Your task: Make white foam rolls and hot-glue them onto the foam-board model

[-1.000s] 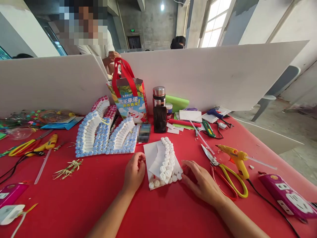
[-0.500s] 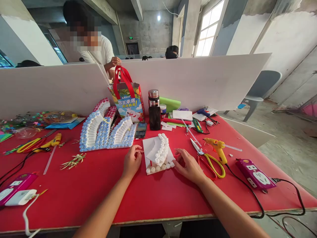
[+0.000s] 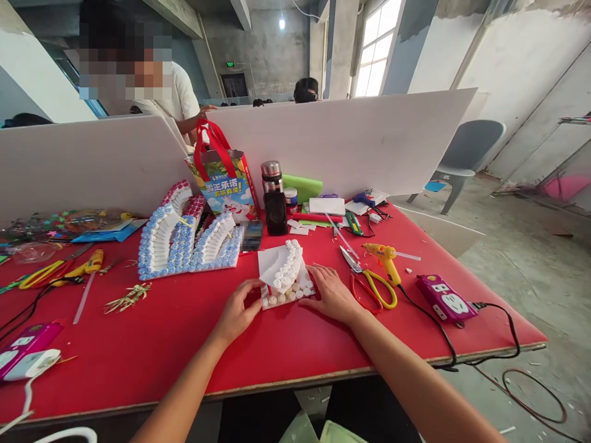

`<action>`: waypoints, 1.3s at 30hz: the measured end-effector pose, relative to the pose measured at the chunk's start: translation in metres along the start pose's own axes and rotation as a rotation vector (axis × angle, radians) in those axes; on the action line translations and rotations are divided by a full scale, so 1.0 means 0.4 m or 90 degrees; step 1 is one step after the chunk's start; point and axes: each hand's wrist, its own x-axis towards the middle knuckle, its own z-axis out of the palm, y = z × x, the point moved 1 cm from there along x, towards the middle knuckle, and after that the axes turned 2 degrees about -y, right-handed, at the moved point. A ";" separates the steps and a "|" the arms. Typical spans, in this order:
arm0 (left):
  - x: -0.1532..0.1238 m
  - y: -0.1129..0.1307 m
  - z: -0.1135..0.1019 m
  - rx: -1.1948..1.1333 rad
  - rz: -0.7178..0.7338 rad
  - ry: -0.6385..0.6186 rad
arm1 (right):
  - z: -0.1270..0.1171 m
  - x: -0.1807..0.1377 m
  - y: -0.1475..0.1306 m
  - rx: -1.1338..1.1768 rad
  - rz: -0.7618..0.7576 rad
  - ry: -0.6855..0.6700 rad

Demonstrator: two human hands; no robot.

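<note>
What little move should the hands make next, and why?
Perhaps gently nudge the flat white board with white rosettes a bit closer: the bare left hand and bare right hand are at its opposite sides, and neither holds a tool.

The carrier bag (image 3: 227, 189) reads — “雪王承诺 真茶真果!”

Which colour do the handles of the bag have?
The handles are red; best seen in head view.
</note>
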 end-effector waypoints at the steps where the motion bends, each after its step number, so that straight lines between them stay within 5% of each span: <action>1: -0.010 0.002 0.007 0.014 0.003 0.005 | 0.001 0.000 0.001 0.002 -0.002 0.000; 15: -0.028 0.005 0.040 0.163 0.073 0.062 | 0.000 -0.009 0.010 0.033 0.013 -0.001; 39: -0.050 0.072 0.039 0.264 0.160 -0.004 | -0.017 -0.019 0.014 0.075 0.047 -0.005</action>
